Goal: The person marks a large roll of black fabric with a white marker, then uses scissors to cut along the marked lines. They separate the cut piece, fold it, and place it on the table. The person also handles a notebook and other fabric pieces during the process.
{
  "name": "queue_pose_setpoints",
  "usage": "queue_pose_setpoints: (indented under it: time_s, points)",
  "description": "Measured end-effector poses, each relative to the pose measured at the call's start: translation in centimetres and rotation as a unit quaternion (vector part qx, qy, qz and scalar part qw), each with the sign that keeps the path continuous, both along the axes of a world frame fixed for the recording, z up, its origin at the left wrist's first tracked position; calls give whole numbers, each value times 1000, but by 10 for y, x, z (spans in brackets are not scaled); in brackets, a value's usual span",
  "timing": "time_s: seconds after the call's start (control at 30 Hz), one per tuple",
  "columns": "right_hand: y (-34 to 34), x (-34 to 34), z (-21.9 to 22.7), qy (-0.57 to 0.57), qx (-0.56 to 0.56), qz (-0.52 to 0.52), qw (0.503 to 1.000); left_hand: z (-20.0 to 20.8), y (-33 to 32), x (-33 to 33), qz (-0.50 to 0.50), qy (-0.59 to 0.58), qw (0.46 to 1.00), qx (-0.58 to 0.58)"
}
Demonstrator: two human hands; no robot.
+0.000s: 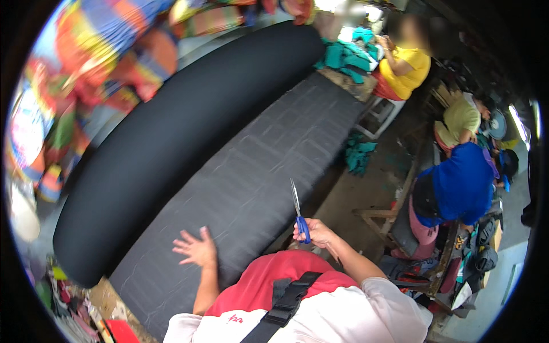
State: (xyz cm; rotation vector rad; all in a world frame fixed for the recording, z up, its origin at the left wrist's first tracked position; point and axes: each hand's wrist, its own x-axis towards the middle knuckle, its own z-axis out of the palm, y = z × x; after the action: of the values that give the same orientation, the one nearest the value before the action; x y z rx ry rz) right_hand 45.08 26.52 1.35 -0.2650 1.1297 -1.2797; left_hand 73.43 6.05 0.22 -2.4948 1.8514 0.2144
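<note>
Dark grey fabric [251,154] with faint pale lines lies spread along a long table. My left hand [196,249] rests flat on its near part, fingers spread and holding nothing. At the table's right edge my right hand [315,233] grips a pair of scissors [302,226] by blue handles. The blades point up and away from me, close together, above the fabric's edge. Beyond the fabric, along the far left side, lies a thick black roll of material [189,126].
Colourful checked bundles [103,51] are piled at upper left. Green cloth [349,54] lies by a person in yellow [407,66] at the far end. A person in blue [460,183] bends over a cluttered bench [446,263] on the right. Scraps [68,303] lie lower left.
</note>
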Motion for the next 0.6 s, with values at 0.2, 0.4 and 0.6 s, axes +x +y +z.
queue_pose_setpoints:
  time_s: [0.2,0.4,0.6]
  points:
    - [49,-137,15,99,54,-85,990,-5,-6,-8,43,-69,997,15]
    - [34,-259,27,119,81,-153,978,-30,-13,-1,67,-125,990,-13]
    - [-15,-411,28,276,149,-89,945,-47,-27,12,121,-125,985,11]
